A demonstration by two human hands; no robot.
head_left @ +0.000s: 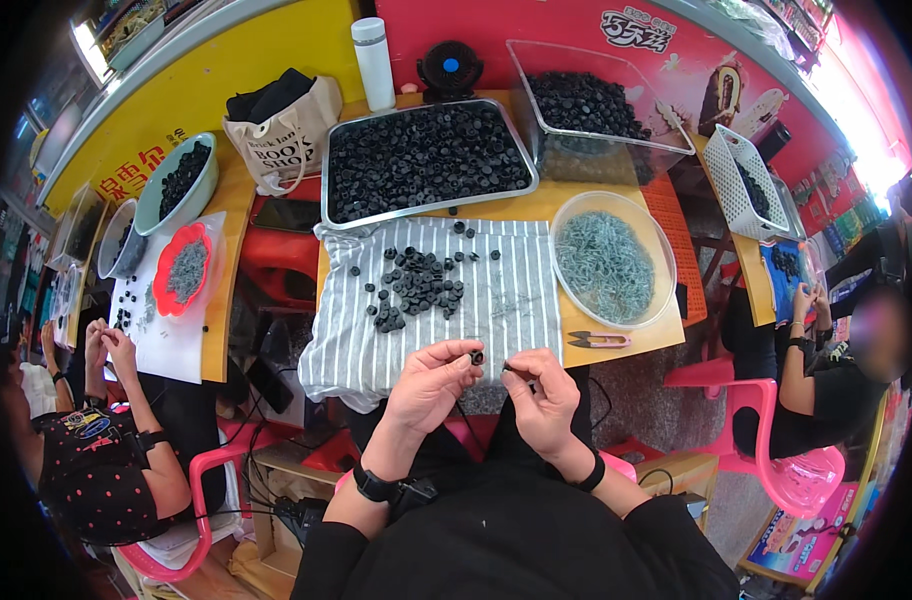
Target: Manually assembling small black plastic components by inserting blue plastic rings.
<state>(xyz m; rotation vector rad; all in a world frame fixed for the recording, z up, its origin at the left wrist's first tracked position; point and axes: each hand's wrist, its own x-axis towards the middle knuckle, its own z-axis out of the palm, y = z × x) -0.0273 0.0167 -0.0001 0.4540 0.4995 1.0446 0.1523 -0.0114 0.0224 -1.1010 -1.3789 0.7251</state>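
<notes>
My left hand [428,388] pinches a small round black part [476,357] between thumb and fingertips, just past the near edge of the table. Close beside it on the right, my right hand [546,400] is closed in a pinch too; a dark speck shows at its fingertips, too small to name. Beyond both hands a grey-and-white striped cloth [338,350] covers the table front. Loose black parts of the same sort lie in a pile [416,288] on it. To the right, a round clear tub [666,262] holds many small greyish translucent pieces.
A metal tray [328,190] heaped with black parts stands behind the cloth. Thread snips [598,340] lie by the tub. Farther back are a clear bin [586,150], a small fan [450,70], a white bottle [374,65] and a tote bag [281,130]. Co-workers sit on both sides.
</notes>
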